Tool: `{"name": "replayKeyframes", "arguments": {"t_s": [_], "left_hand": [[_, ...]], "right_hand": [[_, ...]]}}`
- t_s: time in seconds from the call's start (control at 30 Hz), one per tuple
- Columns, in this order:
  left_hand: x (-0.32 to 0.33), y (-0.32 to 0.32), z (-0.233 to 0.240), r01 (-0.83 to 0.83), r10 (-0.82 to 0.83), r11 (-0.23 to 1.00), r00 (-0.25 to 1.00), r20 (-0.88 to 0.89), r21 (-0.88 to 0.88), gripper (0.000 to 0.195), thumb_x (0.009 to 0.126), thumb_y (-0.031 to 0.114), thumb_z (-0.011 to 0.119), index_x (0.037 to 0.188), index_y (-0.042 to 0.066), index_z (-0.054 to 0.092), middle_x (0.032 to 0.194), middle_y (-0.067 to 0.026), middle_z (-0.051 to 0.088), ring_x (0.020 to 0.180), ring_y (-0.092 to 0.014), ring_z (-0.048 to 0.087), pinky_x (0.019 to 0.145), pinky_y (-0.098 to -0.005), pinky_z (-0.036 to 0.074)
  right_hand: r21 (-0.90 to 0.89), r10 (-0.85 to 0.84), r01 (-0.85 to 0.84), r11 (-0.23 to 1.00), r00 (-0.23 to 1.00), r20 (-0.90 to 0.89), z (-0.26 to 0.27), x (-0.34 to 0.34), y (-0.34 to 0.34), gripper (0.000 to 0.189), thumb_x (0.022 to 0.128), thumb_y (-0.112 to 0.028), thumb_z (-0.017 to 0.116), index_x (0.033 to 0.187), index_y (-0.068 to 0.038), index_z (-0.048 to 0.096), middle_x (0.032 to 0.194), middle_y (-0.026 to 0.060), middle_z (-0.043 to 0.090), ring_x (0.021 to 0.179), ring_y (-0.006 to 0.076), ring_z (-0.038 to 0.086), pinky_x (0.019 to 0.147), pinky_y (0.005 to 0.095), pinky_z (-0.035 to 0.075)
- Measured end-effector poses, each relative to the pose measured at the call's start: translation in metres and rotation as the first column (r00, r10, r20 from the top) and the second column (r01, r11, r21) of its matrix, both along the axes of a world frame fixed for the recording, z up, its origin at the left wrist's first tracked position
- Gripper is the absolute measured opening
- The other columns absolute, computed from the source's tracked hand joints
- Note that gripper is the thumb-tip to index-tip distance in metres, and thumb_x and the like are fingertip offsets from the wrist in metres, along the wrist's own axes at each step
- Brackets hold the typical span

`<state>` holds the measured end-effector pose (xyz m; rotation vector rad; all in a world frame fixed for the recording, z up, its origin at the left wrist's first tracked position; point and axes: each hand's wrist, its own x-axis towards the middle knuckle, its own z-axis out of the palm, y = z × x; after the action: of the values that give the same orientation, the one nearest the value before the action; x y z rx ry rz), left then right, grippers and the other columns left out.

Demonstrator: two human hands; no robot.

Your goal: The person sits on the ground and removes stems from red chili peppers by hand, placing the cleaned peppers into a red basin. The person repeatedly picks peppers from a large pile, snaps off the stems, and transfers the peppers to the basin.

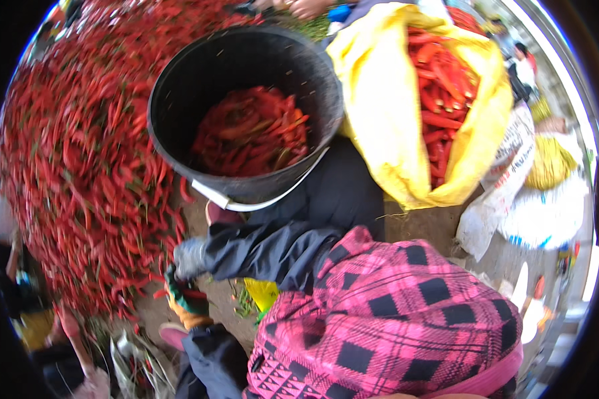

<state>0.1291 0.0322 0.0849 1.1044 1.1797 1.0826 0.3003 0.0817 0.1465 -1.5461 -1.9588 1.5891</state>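
My left hand (pixel 185 305), in a green and orange glove, is closed around red chili peppers (pixel 195 295) that stick out on both sides. Just above it and touching or nearly so is my right hand (pixel 188 258) in a grey glove; its fingers are blurred, so what it holds is unclear. Both hands are low at the edge of a large heap of red chili peppers (pixel 95 164). A black bucket (pixel 177 95) with a white handle stands beyond my right arm, with red peppers (pixel 252 132) in its bottom.
A yellow sack (pixel 379 99) full of red peppers stands beside the bucket. White sacks (pixel 544 214) lie behind it. Another person's hands (pixel 309 7) show at the top, another person's arm (pixel 72 329) at lower left. A pale plastic bag (pixel 135 364) and yellow plastic (pixel 261 293) lie nearby.
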Motion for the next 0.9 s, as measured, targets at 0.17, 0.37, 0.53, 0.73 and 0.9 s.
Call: {"name": "replayKeyframes", "arguments": {"t_s": [0.17,0.37,0.53,0.73,0.9], "left_hand": [[-0.021,-0.007,-0.002,-0.138,0.225,0.935,0.944,0.243,-0.328,0.027,0.087,0.019,0.052,0.111,0.009,0.058,0.097,-0.0028,0.056,0.09,-0.014,0.055,0.073,-0.0281,0.047],[-0.036,-0.004,-0.003,-0.307,0.436,0.841,0.872,0.224,-0.445,0.024,0.084,0.023,0.059,0.098,0.003,0.063,0.083,-0.002,0.059,0.069,-0.01,0.057,0.056,-0.0224,0.045],[-0.043,-0.007,-0.008,-0.218,0.46,0.825,0.796,0.395,-0.521,0.03,0.084,0.026,0.06,0.097,-0.001,0.061,0.077,-0.0069,0.061,0.06,-0.011,0.054,0.05,-0.0221,0.042],[-0.05,-0.009,-0.01,-0.252,0.517,0.793,0.76,0.393,-0.555,0.035,0.085,0.028,0.059,0.101,-0.002,0.06,0.073,-0.0072,0.059,0.055,-0.011,0.049,0.048,-0.0216,0.039],[-0.052,-0.012,-0.014,-0.262,0.539,0.779,0.744,0.394,-0.57,0.03,0.085,0.026,0.059,0.097,-0.001,0.062,0.072,-0.0087,0.061,0.054,-0.012,0.053,0.047,-0.0214,0.042]], "right_hand": [[0.489,0.213,-0.099,0.867,0.96,-0.184,-0.043,-0.032,-0.006,0.02,0.079,-0.027,0.058,0.082,-0.008,0.066,0.064,0.0081,0.061,0.061,0.0175,0.061,0.059,0.03,0.049],[-0.725,-0.596,0.221,0.652,0.741,-0.31,-0.051,-0.067,-0.021,0.032,0.078,-0.038,0.063,0.067,-0.009,0.057,0.048,-0.0033,0.039,0.036,0.0073,0.031,0.034,0.0252,0.023],[-0.897,-0.715,0.027,0.441,0.615,-0.332,-0.07,-0.079,-0.028,0.031,0.085,-0.036,0.054,0.064,-0.015,0.046,0.047,-0.008,0.031,0.034,0.0051,0.025,0.033,0.0224,0.019],[-0.745,-0.49,-0.029,0.666,0.737,-0.466,-0.1,-0.072,-0.028,0.021,0.081,-0.03,0.056,0.079,-0.009,0.054,0.062,0.0013,0.048,0.046,0.0117,0.045,0.046,0.0267,0.038],[0.237,0.149,-0.219,0.947,0.948,0.282,-0.093,-0.048,-0.008,0.028,0.075,-0.023,0.055,0.096,-0.005,0.06,0.091,0.0128,0.063,0.086,0.0247,0.061,0.076,0.0346,0.046]]}}
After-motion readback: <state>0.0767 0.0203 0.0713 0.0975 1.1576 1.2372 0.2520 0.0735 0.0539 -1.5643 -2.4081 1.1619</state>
